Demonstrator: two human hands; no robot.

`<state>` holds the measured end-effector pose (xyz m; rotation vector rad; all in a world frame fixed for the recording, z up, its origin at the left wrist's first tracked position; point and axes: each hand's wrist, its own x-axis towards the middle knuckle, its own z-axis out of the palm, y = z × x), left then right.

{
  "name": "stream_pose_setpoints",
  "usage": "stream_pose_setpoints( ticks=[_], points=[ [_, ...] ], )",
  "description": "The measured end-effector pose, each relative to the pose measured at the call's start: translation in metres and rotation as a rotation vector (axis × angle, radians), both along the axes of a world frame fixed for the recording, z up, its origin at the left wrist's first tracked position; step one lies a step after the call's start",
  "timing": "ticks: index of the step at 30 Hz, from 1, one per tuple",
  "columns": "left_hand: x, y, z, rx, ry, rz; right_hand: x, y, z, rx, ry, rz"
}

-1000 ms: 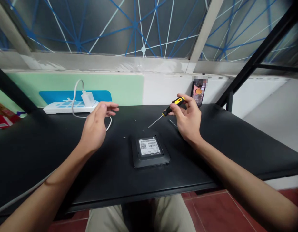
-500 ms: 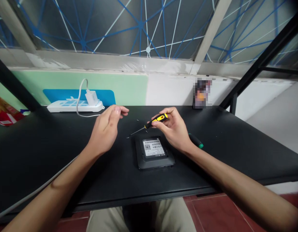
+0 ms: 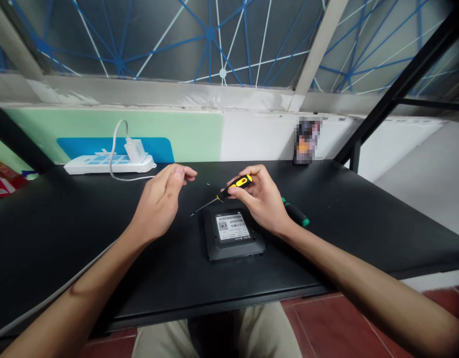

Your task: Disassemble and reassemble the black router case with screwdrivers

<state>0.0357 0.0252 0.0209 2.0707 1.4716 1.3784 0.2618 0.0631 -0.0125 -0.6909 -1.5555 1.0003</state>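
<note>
My right hand [image 3: 265,196] is closed around the black and yellow handle of a screwdriver [image 3: 239,185]. Its thin shaft slants down and left, with the tip at a small screw [image 3: 192,215] by the table surface; whether the two touch I cannot tell. My left hand [image 3: 160,199] hovers left of that tip, fingers loosely stretched and nothing visible in them. Between and below my hands lies a flat black device [image 3: 235,251] with a white printed label [image 3: 232,227]. Another tiny screw [image 3: 208,184] rests farther back on the table.
A green and black tool handle [image 3: 298,215] lies behind my right wrist. At the back left are a white power strip [image 3: 103,163] with a plugged-in charger [image 3: 134,149] and cable. A red packet [image 3: 6,180] sits far left. A pixelated upright object [image 3: 306,141] leans at the wall.
The view has shifted slightly. The screwdriver tip has come down closer to the small screw. My left hand keeps nearly the same pose.
</note>
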Motion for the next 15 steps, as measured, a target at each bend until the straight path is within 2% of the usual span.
stream_pose_setpoints(
  ticks=[4, 9, 15],
  points=[
    [0.000, -0.001, 0.000, -0.011, -0.004, 0.011, 0.001, 0.000, 0.004, -0.012, 0.064, -0.028],
    [0.000, -0.001, -0.001, -0.012, 0.011, 0.012, 0.007, 0.006, 0.010, 0.010, 0.105, -0.159],
    [0.000, -0.001, -0.003, -0.059, 0.072, -0.060, 0.018, 0.015, 0.014, -0.010, 0.115, -0.251]
  ],
)
